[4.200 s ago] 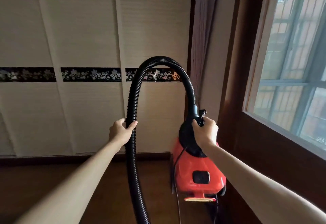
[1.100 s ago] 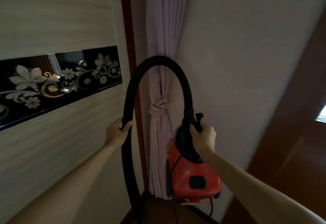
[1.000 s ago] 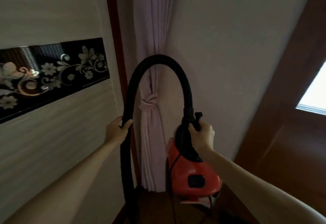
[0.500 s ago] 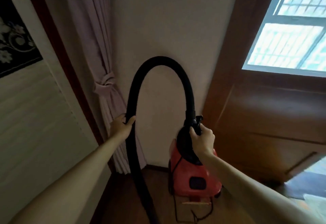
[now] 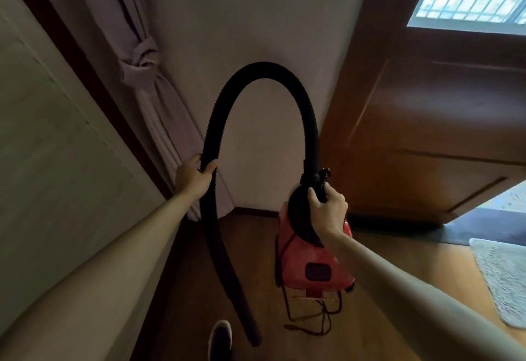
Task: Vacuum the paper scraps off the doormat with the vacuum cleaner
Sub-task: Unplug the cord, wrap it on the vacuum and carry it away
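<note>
Near the corner, left hand [image 5: 191, 176] fingers are wrapping the black ribbed hose [image 5: 263, 68], right hand [image 5: 327, 209] fingers gripping the red plastic vacuum cleaner [image 5: 294, 268], which wants carrying right to the pale fibrous doormat [image 5: 503, 278], well apart.

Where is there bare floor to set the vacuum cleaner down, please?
Bare wood floor lies between the vacuum cleaner and the doormat, and a narrower strip between it and the hose. Crowded near the shoe, hose end and dangling cord.
</note>
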Demonstrator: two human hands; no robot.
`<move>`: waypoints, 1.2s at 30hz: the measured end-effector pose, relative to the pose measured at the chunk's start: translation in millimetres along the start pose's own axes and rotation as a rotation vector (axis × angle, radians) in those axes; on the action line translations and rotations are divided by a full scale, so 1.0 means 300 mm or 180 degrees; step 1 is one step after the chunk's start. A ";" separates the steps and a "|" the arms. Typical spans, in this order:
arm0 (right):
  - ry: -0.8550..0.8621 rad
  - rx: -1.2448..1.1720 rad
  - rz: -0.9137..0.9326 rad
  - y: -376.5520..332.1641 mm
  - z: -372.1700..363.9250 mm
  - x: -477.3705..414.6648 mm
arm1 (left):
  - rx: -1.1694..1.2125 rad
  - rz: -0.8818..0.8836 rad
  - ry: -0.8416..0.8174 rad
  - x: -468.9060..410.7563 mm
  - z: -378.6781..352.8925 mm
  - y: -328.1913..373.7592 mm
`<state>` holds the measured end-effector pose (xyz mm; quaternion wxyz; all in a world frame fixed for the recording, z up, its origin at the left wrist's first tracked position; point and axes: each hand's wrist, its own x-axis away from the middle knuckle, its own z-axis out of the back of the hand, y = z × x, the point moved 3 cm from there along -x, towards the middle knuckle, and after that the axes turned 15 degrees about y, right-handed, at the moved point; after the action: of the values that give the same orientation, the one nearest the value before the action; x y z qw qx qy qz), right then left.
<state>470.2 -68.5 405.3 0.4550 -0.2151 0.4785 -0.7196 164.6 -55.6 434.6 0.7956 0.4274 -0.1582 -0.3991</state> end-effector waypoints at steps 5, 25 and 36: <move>-0.0167 0.0014 -0.0217 0.060 -0.119 0.070 | -0.0048 0.0175 -0.0204 -0.054 -0.066 -0.177; -0.0202 0.0533 -0.0766 0.435 -0.763 0.325 | -0.0334 0.0240 -0.0582 -0.178 -0.320 -0.952; -0.0576 0.0706 -0.0918 0.904 -1.115 0.395 | -0.0488 0.0643 -0.0332 -0.130 -0.586 -1.391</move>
<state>284.4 -40.4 0.0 0.4092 -0.2937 0.3177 -0.8033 35.4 -60.0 -1.1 0.8528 0.3259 -0.2105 -0.3496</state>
